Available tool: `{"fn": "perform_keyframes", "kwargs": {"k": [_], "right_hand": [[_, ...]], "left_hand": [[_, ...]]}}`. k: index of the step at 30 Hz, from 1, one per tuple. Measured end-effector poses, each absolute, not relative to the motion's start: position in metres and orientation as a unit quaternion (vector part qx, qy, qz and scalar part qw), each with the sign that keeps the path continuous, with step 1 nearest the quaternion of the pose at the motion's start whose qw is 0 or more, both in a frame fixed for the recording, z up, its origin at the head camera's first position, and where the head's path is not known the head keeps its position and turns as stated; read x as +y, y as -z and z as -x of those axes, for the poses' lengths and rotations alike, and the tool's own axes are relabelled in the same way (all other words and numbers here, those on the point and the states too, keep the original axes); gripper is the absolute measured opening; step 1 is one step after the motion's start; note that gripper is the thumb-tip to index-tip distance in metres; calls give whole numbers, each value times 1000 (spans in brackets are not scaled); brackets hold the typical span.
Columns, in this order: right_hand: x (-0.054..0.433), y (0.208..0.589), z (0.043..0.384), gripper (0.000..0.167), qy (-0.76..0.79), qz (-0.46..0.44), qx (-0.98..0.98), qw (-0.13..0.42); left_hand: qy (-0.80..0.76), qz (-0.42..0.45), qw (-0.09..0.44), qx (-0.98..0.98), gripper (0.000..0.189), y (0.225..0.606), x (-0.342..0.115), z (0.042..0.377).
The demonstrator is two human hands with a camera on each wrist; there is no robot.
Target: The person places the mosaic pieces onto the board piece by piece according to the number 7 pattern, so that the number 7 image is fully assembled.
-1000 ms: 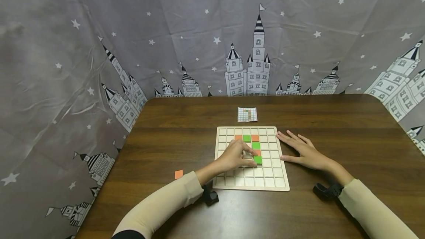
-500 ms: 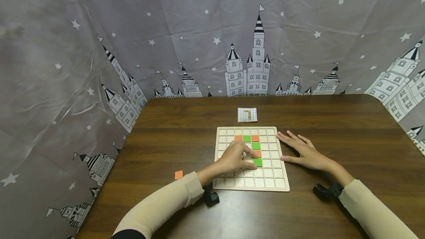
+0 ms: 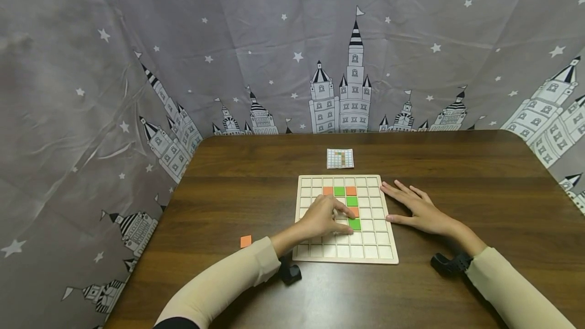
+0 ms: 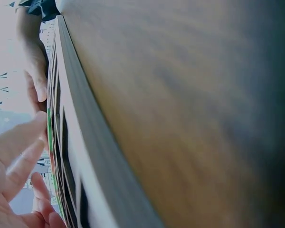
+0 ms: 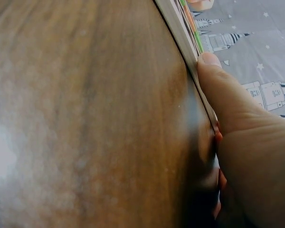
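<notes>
A square wooden grid board (image 3: 375, 252) lies on the table, with orange and green tiles forming a bent line in its cells. My left hand (image 3: 322, 216) reaches over the board from the left. Its thumb and index finger pinch a green tile (image 3: 354, 224) at the near end of the line, which lies level in a cell. Just beyond it sits an orange tile (image 3: 355, 211), partly covered by the index fingertip. My right hand (image 3: 418, 209) rests at the board's right edge, fingers spread, and in the right wrist view its thumb (image 5: 223, 85) lies against the rim.
One loose orange tile (image 3: 246, 241) lies on the table left of the board, near the left sleeve. Behind the board is a small printed grid card (image 3: 340, 158). A grey curtain (image 3: 256, 29) with castles and stars hangs past the table's far edge.
The green tile has come down slightly toward me and now sits flat in its cell, the left thumb and fingers moving with it. The right hand stays where it was.
</notes>
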State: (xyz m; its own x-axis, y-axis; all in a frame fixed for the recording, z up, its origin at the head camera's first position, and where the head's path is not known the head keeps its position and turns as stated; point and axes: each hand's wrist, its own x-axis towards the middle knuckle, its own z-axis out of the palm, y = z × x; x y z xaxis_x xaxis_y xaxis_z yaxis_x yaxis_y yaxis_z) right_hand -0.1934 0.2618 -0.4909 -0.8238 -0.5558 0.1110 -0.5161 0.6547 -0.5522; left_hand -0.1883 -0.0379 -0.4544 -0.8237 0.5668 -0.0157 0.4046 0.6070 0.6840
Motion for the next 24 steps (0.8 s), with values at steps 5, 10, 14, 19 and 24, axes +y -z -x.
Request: {"fn": "perform_keyframes", "kwargs": {"k": [5,10,14,19,24], "right_hand": [[262,491,194,79,294,296,908,35],[262,491,194,80,295,299,907,33],[262,492,195,80,294,300,907,29],[262,492,195,80,294,303,906,29],[262,491,194,81,295,300,907,30]], "left_hand": [[-380,-285,110,873,28,449,-41,189],[-410,-288,105,859,26,441,-47,184],[-422,-290,97,854,27,428,-56,176],[-431,-291,72,851,27,410,-74,164],[-420,-277,42,863,27,397,-98,153]]}}
